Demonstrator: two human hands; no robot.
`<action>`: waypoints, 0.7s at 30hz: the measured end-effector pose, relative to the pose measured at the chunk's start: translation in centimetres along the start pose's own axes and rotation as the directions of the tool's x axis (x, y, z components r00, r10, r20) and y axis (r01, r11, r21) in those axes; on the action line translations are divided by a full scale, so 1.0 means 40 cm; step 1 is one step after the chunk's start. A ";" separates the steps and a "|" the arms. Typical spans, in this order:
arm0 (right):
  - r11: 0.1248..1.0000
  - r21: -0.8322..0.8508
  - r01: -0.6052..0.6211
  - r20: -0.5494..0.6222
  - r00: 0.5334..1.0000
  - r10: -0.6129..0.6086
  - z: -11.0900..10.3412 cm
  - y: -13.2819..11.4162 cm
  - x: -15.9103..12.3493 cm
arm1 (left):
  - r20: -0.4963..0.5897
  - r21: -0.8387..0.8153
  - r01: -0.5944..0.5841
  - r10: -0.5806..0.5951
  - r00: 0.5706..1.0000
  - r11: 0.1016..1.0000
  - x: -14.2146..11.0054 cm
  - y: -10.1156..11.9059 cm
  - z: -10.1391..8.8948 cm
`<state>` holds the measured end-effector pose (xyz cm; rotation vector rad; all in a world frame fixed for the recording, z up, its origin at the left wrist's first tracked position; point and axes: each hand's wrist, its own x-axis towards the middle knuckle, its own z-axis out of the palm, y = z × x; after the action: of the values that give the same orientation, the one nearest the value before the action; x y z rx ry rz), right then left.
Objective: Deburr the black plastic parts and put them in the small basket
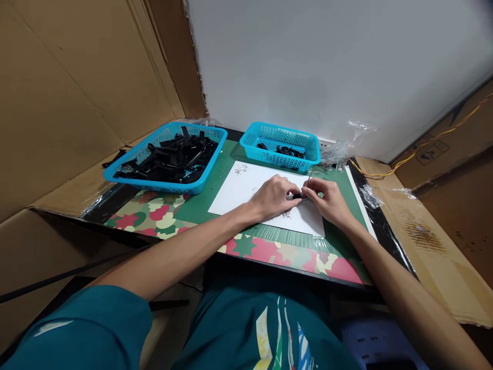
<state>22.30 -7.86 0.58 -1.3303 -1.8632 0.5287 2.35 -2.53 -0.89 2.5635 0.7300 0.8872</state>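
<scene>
Over a white sheet of paper (233,195) my two hands meet with their fingertips close together. My left hand (275,195) is closed, pinching a small black part (297,196) between thumb and fingers. From the right, my right hand (327,198) is closed on a thin, dark, stick-like tool (310,173) that points up past the fingers; its exact kind is too small to tell. The tool's lower end is hidden at the black part. Tiny black bits (286,214) lie on the paper below my left hand, and more specks (241,168) lie at its upper left corner.
A large blue basket (200,182) heaped with black plastic parts (177,154) stands at the left. A smaller blue basket (279,156) with a few black pieces stands behind the paper. Crumpled clear plastic (342,151) lies at the back right. Cardboard walls (88,67) flank the table.
</scene>
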 end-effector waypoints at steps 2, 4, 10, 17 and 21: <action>1.000 -0.030 0.008 0.011 1.000 -0.008 -0.002 -0.005 0.001 | 0.007 0.000 -0.003 0.003 1.000 1.000 0.000 0.001 -0.001; 0.998 -0.057 0.018 0.016 1.000 -0.017 -0.003 -0.009 0.001 | 0.008 0.003 -0.011 0.011 1.000 1.000 -0.001 0.002 0.000; 0.998 -0.052 0.026 -0.069 0.997 -0.029 0.015 -0.009 -0.012 | -0.027 -0.071 0.023 -0.025 0.999 0.997 -0.001 0.008 0.000; 0.998 -0.054 0.023 -0.206 0.978 -0.034 0.048 -0.004 -0.034 | -0.045 -0.152 0.080 -0.088 0.995 0.985 0.003 0.013 -0.006; 0.999 -0.030 0.042 -0.228 0.972 -0.048 0.064 -0.008 -0.035 | -0.032 -0.222 0.119 -0.129 0.991 0.968 0.004 0.011 -0.014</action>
<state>20.32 -9.03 -1.26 -1.3036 -1.7102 0.3144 2.27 -2.72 -0.19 2.2845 0.7515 0.9340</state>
